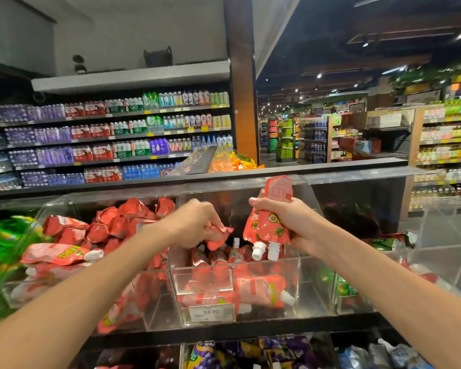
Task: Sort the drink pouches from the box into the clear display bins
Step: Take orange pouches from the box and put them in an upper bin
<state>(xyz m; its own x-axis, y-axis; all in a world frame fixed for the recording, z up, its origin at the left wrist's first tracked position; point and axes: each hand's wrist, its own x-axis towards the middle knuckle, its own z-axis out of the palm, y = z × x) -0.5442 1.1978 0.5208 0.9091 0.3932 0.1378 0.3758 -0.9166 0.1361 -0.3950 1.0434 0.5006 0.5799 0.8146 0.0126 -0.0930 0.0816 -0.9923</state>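
Purple pouches crowd the shelf below, nearest. Above them the left hand pinches one red pouch by a corner over the middle clear bin. The right hand is clamped round two more pouches, spouts down. A loose pinch could drop one past the front lip, or into the similar red left bin. Bottled-drink shelves and store aisles lie beyond.

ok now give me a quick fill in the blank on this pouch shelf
The left hand pinches one crumpled pouch, while the right hand grips pouches whose caps point ____.
The price tag on the middle bin reads ____.
Those caps are ____ in colour.
Missing: down; 14.90; white.
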